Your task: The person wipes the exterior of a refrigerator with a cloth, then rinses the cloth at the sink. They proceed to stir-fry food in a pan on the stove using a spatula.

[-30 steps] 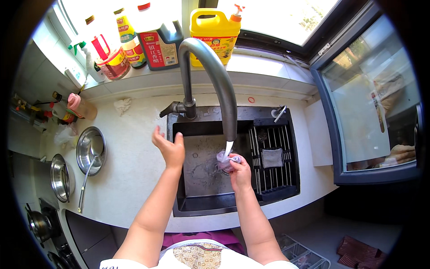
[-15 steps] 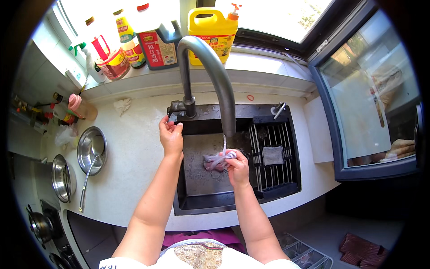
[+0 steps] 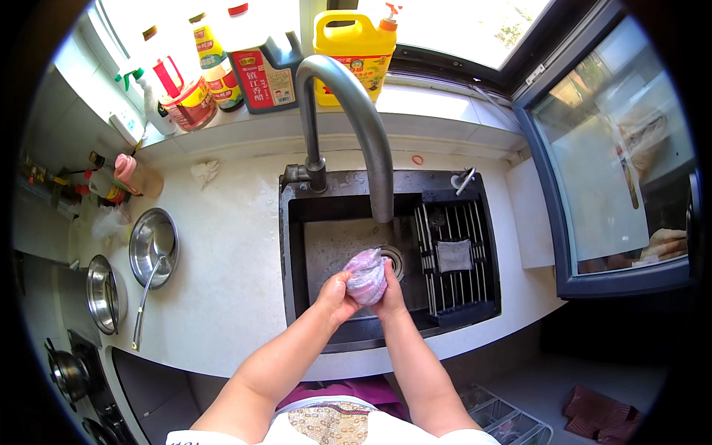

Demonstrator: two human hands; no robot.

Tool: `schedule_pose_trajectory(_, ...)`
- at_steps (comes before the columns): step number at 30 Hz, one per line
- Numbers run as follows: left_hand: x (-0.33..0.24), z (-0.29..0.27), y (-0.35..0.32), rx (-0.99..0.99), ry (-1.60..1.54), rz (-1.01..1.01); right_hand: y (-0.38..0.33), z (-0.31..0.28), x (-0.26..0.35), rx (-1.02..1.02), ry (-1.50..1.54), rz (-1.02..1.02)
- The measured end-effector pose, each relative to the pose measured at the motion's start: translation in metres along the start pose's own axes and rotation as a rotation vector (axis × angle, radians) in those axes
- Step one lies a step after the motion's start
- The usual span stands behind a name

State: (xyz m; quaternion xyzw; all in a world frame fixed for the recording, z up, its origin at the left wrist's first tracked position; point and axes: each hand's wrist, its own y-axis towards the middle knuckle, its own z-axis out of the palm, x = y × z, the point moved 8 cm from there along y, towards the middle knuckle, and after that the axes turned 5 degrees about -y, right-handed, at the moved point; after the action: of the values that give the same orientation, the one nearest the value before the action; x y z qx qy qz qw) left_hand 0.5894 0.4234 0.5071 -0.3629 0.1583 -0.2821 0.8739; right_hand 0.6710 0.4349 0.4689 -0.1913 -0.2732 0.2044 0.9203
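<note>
On white table [image 3: 222,311], left of black sink [image 3: 297,259]: two steel bowls [image 3: 141,248], one with ladle [image 3: 147,285] inside. On sill [image 3: 426,111] behind: yellow jug [image 3: 356,70], dark jug [image 3: 267,78], assorted bottles. In the way overhead, just beyond the hands: arched grey faucet [image 3: 371,122]. In sink's right side: rack [image 3: 467,314] with grey cloth [image 3: 454,256]. Left hand [image 3: 336,298] and right hand [image 3: 391,295] both curled, grasping crumpled pink-and-white bundle [image 3: 366,278] over basin, near drain [image 3: 398,259].

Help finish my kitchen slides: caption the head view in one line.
Left hand and right hand hold a crumpled pinkish-purple cloth over a black rectangular sink with a curved grey metal faucet.
</note>
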Motion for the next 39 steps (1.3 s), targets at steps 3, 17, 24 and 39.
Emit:
schedule_pose_trajectory(3,0.004,0.007,-0.009,0.080,0.050,-0.102,-0.010,0.022,0.002,0.008,0.137,-0.083)
schedule_pose_trajectory(17,-0.007,0.005,-0.009,-0.150,1.744,0.166,-0.002,0.019,0.023,-0.252,-0.888,-0.244)
schedule_pose_trajectory(24,0.002,-0.008,0.019,-0.068,1.941,0.340,0.002,0.015,0.027,-0.295,-1.153,-0.437)
schedule_pose_trajectory(39,-0.040,-0.074,0.008,-0.373,0.355,0.173,-0.036,0.000,0.040,-0.221,-0.979,0.040)
